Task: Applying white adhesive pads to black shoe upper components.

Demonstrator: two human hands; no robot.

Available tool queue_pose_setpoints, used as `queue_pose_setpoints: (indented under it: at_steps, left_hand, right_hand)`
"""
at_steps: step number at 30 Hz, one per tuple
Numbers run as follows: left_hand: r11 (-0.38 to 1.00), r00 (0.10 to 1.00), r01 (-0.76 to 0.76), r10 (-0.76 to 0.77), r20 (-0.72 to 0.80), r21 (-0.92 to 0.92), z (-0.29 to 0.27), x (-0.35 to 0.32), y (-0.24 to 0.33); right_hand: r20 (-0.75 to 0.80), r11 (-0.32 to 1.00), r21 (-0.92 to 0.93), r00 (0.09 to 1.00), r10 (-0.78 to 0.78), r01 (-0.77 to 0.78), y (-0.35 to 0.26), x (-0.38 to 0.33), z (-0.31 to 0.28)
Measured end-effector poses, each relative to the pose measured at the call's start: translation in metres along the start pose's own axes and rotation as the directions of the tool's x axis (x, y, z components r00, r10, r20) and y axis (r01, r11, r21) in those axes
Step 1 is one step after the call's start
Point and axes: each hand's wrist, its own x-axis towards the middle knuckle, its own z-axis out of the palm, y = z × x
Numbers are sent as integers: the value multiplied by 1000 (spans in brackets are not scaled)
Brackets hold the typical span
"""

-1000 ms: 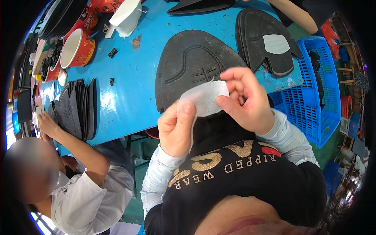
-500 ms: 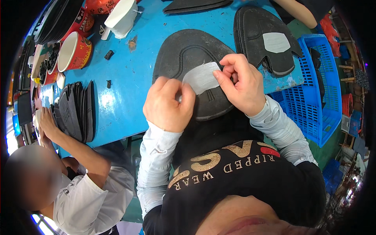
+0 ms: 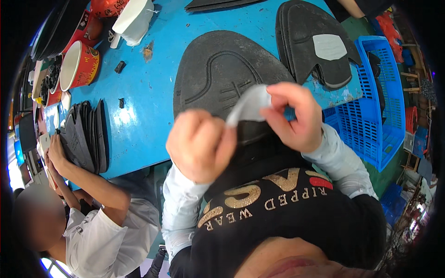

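Observation:
My left hand and my right hand pinch opposite ends of a whitish, thin flexible patch. The patch bows between them, blurred by motion, above the near end of a large black molded foam pad. Stitched-looking curved lines and short ridges mark this pad, which lies on the blue table. Farther right, a stack of similar black pads has another whitish patch lying flat on its top piece. My right hand is closest to that stack.
The blue table bears red-and-white paper tubs, a white container, black scraps and upright black pads. A co-worker sits at left, hands by those pads. Right of the table stands a blue plastic crate.
Both hands have drawn the patch nearer to me, and it now bends more sharply. More of the ridges on the pad beneath show. The view has shifted slightly.

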Motion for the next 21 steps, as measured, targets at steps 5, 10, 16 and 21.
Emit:
queue_pose_setpoints:
  at_steps: [5, 10, 16, 21]
  left_hand:
    - [970, 978, -206, 198, 68, 128, -1, -18, -13]
    - [956, 965, -254, 240, 107, 146, -4, -13, -16]
    - [975, 983, -94, 60, 171, 201, -9, 7, -20]
    - [953, 985, -143, 111, 129, 267, 11, 12, -30]
  right_hand:
    - [69, 964, 209, 986, 154, -165, -3, -20, -12]
    - [122, 947, 71, 945, 302, -312, 2, -24, -21]
    - [319, 961, 194, 939, 127, -196, 7, 19, -40]
    - [569, 982, 161, 804, -175, 99, 15, 44, -27]
